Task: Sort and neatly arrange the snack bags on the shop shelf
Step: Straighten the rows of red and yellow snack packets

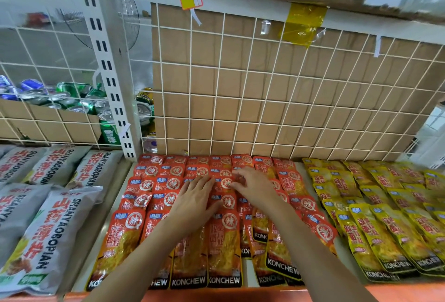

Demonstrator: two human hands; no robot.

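Observation:
Several red-orange KONCHEW snack bags [225, 248] lie in overlapping rows on the white shelf [96, 229], in the middle section. My left hand [195, 199] lies flat on the bags, fingers straight and pointing toward the back. My right hand [252, 185] rests on the bags just to its right, fingers slightly bent, fingertips touching one bag's top edge [227, 183]. To the right lie rows of yellow KONCHEW bags [375, 229]. Grey SHANYAOBOPIAN bags [48, 229] fill the left section.
A white wire grid [265, 85] backed by brown cardboard rises behind the shelf. At the left a white slotted upright [108, 73] stands. Behind the grid, drink cans [72, 99] sit in a cardboard box. An orange shelf edge [216, 295] runs along the front.

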